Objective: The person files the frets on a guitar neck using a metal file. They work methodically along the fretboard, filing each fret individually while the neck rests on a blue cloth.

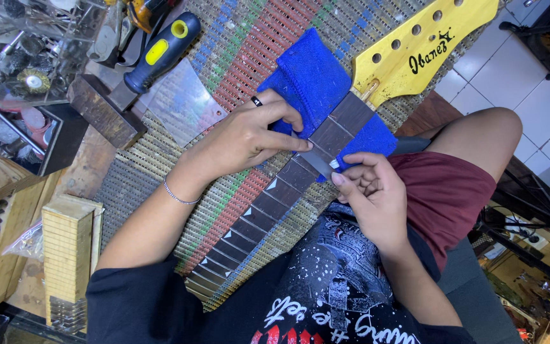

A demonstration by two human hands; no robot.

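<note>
Head view: a guitar neck point(268, 204) with a dark fretboard lies slantwise across the woven mat point(224, 76) on the desk, its yellow headstock point(415, 48) at the far right, propped on a blue cloth point(310, 79). The left hand point(243, 137) presses fingers flat on the fretboard; the right hand point(370, 191) pinches a thin metal scraper point(319, 162) against it. A tilted blade could gouge the wood. A hammer point(154, 54) rests far left.
</note>
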